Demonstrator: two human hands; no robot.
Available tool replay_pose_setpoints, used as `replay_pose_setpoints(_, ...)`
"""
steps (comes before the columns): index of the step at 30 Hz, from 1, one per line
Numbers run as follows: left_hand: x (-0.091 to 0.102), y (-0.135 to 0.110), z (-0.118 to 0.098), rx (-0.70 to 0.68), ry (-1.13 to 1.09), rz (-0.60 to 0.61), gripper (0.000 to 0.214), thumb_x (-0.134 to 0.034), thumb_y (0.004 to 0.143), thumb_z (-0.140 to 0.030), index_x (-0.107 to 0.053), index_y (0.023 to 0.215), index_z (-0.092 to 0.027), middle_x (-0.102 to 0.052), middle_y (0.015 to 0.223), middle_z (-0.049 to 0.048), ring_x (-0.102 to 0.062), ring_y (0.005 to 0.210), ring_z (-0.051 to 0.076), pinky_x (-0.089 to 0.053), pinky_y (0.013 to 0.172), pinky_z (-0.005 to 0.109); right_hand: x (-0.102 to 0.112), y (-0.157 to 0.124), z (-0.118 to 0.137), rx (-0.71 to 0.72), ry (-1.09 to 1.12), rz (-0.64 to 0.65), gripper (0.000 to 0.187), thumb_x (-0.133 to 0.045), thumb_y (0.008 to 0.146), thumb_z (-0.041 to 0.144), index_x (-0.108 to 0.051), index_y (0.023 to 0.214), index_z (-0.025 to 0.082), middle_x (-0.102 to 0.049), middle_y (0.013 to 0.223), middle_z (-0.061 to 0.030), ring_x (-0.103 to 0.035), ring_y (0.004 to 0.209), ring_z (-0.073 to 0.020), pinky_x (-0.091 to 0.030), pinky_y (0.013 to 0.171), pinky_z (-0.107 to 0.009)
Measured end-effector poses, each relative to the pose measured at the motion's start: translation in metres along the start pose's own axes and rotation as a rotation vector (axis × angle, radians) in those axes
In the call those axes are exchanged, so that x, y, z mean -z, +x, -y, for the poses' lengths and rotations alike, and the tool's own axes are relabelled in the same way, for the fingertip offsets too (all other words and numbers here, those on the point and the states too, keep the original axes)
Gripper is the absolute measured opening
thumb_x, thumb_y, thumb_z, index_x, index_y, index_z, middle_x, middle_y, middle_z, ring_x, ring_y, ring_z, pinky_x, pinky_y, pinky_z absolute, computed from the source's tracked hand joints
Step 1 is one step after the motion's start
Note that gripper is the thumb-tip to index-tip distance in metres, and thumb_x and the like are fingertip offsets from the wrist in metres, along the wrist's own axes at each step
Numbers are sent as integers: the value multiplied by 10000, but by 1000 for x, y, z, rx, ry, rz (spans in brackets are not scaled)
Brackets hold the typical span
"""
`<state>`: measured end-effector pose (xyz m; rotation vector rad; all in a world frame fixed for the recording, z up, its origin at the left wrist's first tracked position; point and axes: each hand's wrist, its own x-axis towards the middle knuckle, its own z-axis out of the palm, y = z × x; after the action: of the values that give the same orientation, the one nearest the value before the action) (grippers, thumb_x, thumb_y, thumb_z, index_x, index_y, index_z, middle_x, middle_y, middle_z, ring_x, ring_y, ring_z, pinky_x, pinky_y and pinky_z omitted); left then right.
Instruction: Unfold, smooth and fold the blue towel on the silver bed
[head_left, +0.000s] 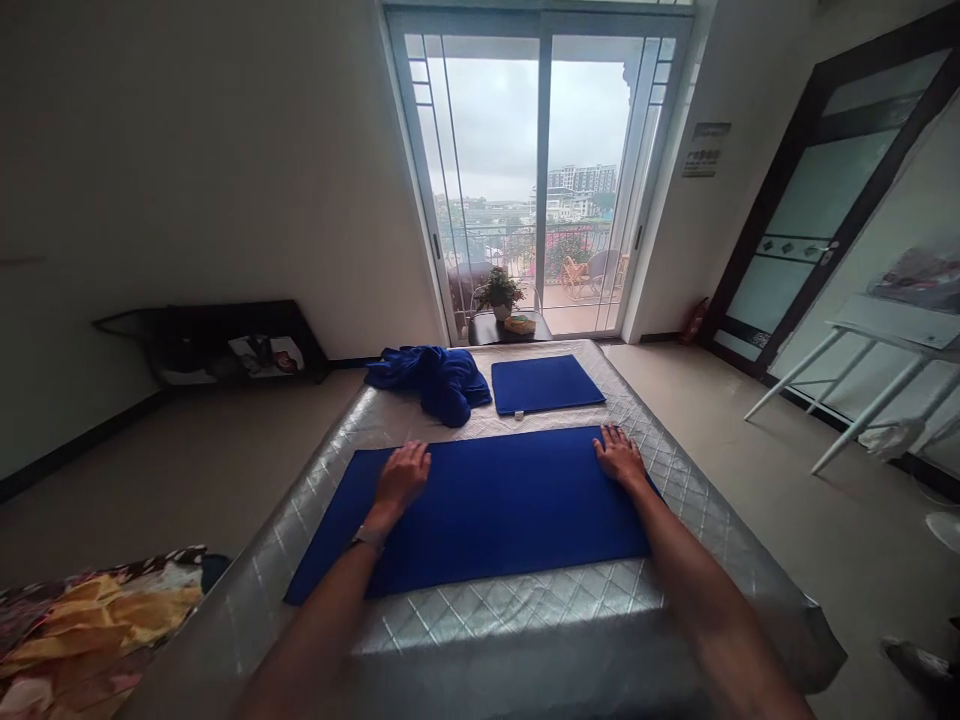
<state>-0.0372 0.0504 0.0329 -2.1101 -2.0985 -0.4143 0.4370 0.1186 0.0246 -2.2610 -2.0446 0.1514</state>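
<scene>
We see a deep blue towel [495, 510] spread flat and wide across the silver quilted mattress [525, 610]. It is a long rectangle lying smooth, with its near edge running a little askew to the mattress edge. It lies in the middle of the mattress, straight ahead of us at twelve o'clock. Our left hand [403, 475] lies open, palm down and fingers together, on the towel's far edge at about ten o'clock, a wristband [367, 540] showing at the wrist. Our right hand [619, 457] is likewise open and flat, fingers spread, on the far corner at two o'clock. Neither hand grips anything. Beyond the towel at twelve o'clock a second blue towel [546, 383] sits folded into a neat rectangle. At eleven o'clock, just beside it, a crumpled blue cloth [435, 380] lies in a heap. Further off at twelve o'clock a potted plant [499, 292] stands before the sliding glass door [540, 150]. At seven o'clock a patterned cloth [90, 630] lies beside the mattress.
</scene>
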Motion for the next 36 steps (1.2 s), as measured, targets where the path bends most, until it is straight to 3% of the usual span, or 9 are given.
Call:
replay_pose_setpoints(5, -23, 0, -91, -219, -113, 143, 681, -215, 1016, -569, -383, 1559, -194, -345, 1635, 93, -281, 1524, 256, -210, 1250, 458, 3, -3, 1, 3, 16, -9, 668, -157, 1023, 472, -236, 1615, 173, -186, 1690, -36, -150, 1547, -203, -87, 1247, -418)
replay_pose_setpoints(9, -30, -9, -108, -196, -124, 249, 802, -152, 977, -688, -281, 1597, -196, -228, 1670, 83, -180, 1554, 248, -131, 1269, 469, 4, -4, 1, 5, 12, -13, 662, -162, 1025, 465, -243, 1613, 173, -196, 1688, -37, -152, 1546, -196, -88, 1247, -409)
replay_pose_setpoints(13, -22, -17, -70, -101, -82, 288, 854, -116, 957, -726, -226, 1608, -184, -190, 1681, 79, -152, 1559, 247, -114, 1269, 472, 3, -3, 0, 6, 19, -14, 662, -167, 1028, 476, -239, 1614, 176, -192, 1689, -33, -148, 1547, -198, -89, 1248, -412)
replay_pose_setpoints(20, -11, -49, 65, 194, 56, 233, 880, -115, 959, -710, -239, 1597, -117, -222, 1666, 155, -190, 1547, 311, -165, 1241, 546, -5, 2, -2, -2, 9, -18, 669, -151, 1025, 482, -225, 1617, 180, -183, 1691, -35, -134, 1549, -195, -77, 1248, -415)
replay_pose_setpoints(23, -8, -62, 102, 288, 77, 220, 881, -132, 959, -702, -237, 1596, -104, -210, 1667, 168, -206, 1542, 323, -180, 1235, 550, -5, 1, -1, 4, -8, -24, 665, -144, 1024, 458, -229, 1616, 166, -186, 1690, -52, -149, 1546, -210, -95, 1243, -433)
replay_pose_setpoints(25, -6, -67, 109, 316, 76, 212, 885, -141, 957, -702, -225, 1598, -98, -194, 1673, 167, -198, 1545, 319, -173, 1239, 540, 0, 1, 2, 8, -39, -32, 652, -162, 1025, 430, -250, 1609, 154, -213, 1683, -73, -188, 1536, -242, -110, 1236, -467)
replay_pose_setpoints(30, -2, -67, 97, 335, 46, 188, 867, -167, 964, -693, -233, 1597, -103, -209, 1672, 171, -186, 1548, 316, -169, 1240, 538, 19, -5, 28, 19, -188, -115, 604, -280, 990, 268, -391, 1537, 36, -352, 1609, -195, -240, 1514, -338, -36, 1226, -545)
replay_pose_setpoints(33, -2, -66, 95, 342, 42, 171, 866, -172, 962, -697, -258, 1592, -109, -219, 1670, 171, -202, 1544, 316, -164, 1242, 527, 21, -27, 67, 145, -148, -169, 598, -274, 975, 201, -394, 1529, 10, -371, 1593, -211, -264, 1510, -321, -45, 1238, -493)
replay_pose_setpoints(36, -2, -66, 96, 343, 43, 159, 861, -173, 962, -697, -277, 1587, -114, -224, 1669, 169, -210, 1543, 313, -157, 1245, 520, 9, -63, 122, 327, -26, -120, 597, -263, 1000, 262, -373, 1555, 71, -361, 1610, -156, -265, 1517, -270, -75, 1248, -443)
